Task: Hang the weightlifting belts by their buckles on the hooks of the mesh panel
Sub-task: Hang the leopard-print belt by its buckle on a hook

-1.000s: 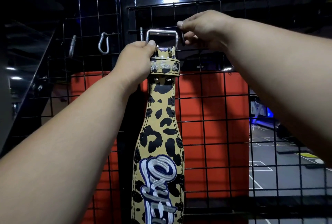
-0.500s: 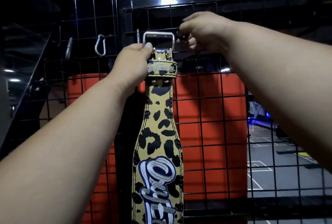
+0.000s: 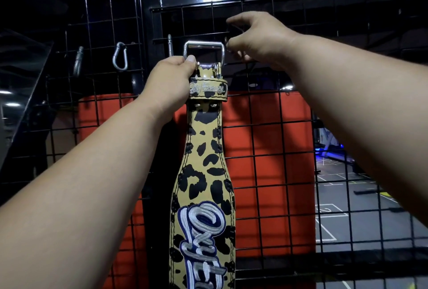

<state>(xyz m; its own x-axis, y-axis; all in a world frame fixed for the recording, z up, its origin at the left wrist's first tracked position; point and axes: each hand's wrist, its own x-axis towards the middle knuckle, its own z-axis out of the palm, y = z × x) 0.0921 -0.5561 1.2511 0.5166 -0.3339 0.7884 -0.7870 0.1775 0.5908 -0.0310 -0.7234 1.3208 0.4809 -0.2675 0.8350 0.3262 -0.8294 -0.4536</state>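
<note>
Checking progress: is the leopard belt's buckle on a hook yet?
Not yet. The left hand holds the buckle up against the mesh panel; no hook passes through it.

Gym interior: a black wire mesh storage panel (image 3: 266, 126) carrying silver snap carabiners (image 3: 120, 56), an orange padded mat (image 3: 266, 161) behind it, and grey flooring with white painted training lines (image 3: 328, 217).

Belt (image 3: 203, 173) before mesh panel (image 3: 266, 140), carabiner (image 3: 120, 55) leftward.
</note>
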